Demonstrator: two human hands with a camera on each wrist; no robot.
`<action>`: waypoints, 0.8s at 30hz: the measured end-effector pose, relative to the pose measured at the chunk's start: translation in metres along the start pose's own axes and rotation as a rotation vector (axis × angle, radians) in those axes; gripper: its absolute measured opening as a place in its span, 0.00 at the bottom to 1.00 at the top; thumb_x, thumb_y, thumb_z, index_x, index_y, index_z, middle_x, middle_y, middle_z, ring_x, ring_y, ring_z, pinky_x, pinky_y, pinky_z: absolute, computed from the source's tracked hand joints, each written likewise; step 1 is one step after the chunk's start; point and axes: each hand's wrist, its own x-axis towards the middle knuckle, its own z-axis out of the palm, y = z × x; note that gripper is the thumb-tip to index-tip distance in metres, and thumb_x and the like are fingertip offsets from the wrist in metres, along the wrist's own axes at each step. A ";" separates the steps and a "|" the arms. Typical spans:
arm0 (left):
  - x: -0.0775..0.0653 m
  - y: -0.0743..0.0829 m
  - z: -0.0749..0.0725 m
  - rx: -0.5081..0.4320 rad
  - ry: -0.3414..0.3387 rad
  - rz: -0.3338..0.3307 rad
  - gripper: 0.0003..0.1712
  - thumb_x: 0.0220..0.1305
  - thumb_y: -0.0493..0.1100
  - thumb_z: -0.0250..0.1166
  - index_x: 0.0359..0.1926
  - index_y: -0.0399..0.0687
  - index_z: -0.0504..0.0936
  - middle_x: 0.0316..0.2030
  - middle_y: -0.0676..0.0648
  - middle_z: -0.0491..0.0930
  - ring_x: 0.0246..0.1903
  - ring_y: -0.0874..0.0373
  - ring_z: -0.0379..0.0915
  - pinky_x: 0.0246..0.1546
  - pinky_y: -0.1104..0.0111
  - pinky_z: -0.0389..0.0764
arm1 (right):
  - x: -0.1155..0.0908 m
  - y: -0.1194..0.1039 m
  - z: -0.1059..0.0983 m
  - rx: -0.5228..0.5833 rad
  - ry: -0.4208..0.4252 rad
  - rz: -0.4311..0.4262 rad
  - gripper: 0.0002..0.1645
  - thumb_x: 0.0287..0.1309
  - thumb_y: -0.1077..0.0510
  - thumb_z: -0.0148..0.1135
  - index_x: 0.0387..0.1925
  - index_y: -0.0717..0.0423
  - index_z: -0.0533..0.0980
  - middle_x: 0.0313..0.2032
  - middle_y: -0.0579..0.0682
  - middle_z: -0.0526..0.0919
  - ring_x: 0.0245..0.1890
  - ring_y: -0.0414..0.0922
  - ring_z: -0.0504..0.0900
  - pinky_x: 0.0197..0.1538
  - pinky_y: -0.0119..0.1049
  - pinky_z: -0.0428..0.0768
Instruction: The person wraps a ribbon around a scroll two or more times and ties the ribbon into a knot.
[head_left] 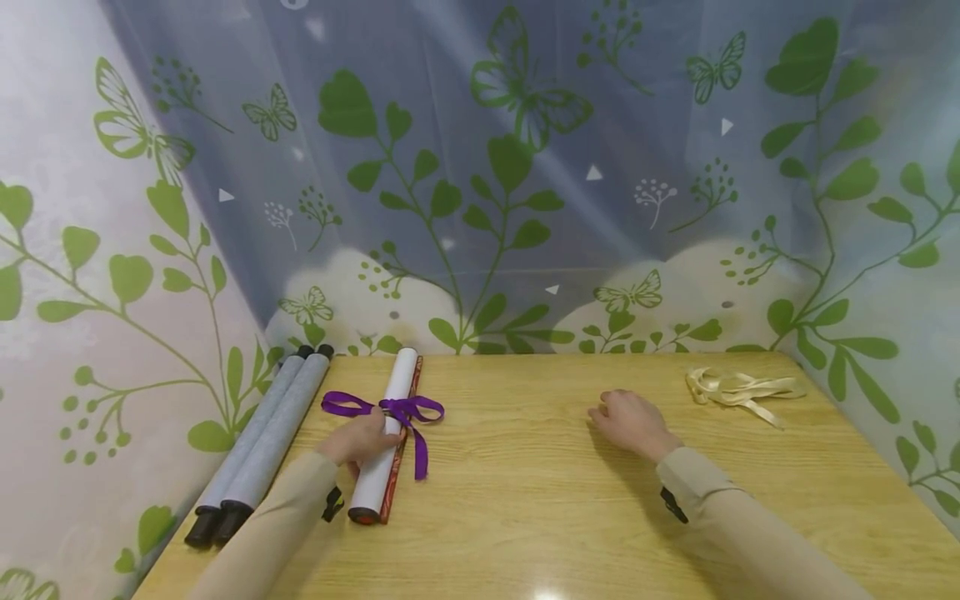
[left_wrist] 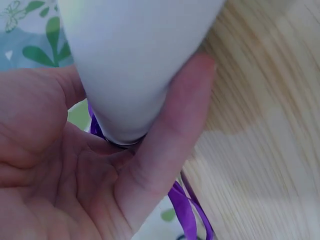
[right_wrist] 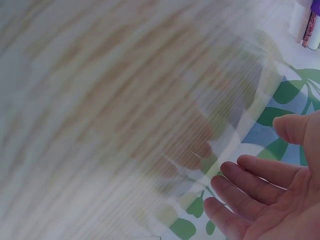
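Observation:
A white scroll [head_left: 402, 377] with a red patterned edge lies on the table, left of centre. Round its middle is a purple ribbon [head_left: 422, 454] tied in a bow with a tail hanging to the right. Just below the bow, my left hand [head_left: 365, 435] grips the scroll; in the left wrist view its thumb and a finger lie on either side of the white roll [left_wrist: 135, 65]. My right hand [head_left: 632, 422] is low over the table at right of centre, holding nothing. Seen from the right wrist, this hand [right_wrist: 270, 195] has its fingers loosely extended.
Two grey rolls [head_left: 281, 425] with black ends lie side by side along the table's left edge. A loose bundle of cream ribbon [head_left: 738, 388] lies at the back right of the wooden table [head_left: 517, 500]. A printed leaf-and-butterfly curtain [head_left: 450, 208] stands behind the table.

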 end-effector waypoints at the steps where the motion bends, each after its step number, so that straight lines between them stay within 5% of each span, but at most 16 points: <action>1: 0.001 -0.003 -0.002 0.004 -0.002 -0.012 0.42 0.71 0.45 0.57 0.71 0.24 0.46 0.54 0.24 0.70 0.32 0.44 0.80 0.20 0.58 0.83 | 0.000 0.000 0.000 0.001 -0.002 0.001 0.16 0.68 0.51 0.54 0.35 0.61 0.76 0.21 0.50 0.69 0.18 0.42 0.66 0.22 0.35 0.64; 10: 0.003 -0.026 -0.017 0.013 0.006 -0.058 0.38 0.72 0.44 0.56 0.68 0.22 0.49 0.55 0.22 0.67 0.38 0.39 0.79 0.22 0.56 0.84 | 0.000 0.002 0.002 0.014 -0.005 -0.003 0.16 0.68 0.51 0.54 0.36 0.61 0.76 0.22 0.50 0.70 0.18 0.43 0.67 0.22 0.36 0.64; 19: 0.004 -0.041 -0.030 -0.006 -0.003 -0.118 0.39 0.73 0.46 0.55 0.69 0.24 0.48 0.58 0.21 0.64 0.38 0.37 0.79 0.23 0.56 0.84 | 0.001 0.000 0.005 0.021 0.006 -0.005 0.19 0.68 0.51 0.54 0.21 0.53 0.69 0.17 0.47 0.64 0.16 0.41 0.62 0.21 0.34 0.61; 24: 0.003 -0.048 -0.034 0.008 -0.014 -0.123 0.37 0.73 0.47 0.54 0.69 0.25 0.51 0.56 0.24 0.67 0.38 0.39 0.79 0.24 0.57 0.84 | 0.001 -0.003 0.005 0.027 -0.007 0.008 0.16 0.68 0.51 0.54 0.29 0.58 0.74 0.20 0.49 0.68 0.19 0.43 0.65 0.22 0.35 0.62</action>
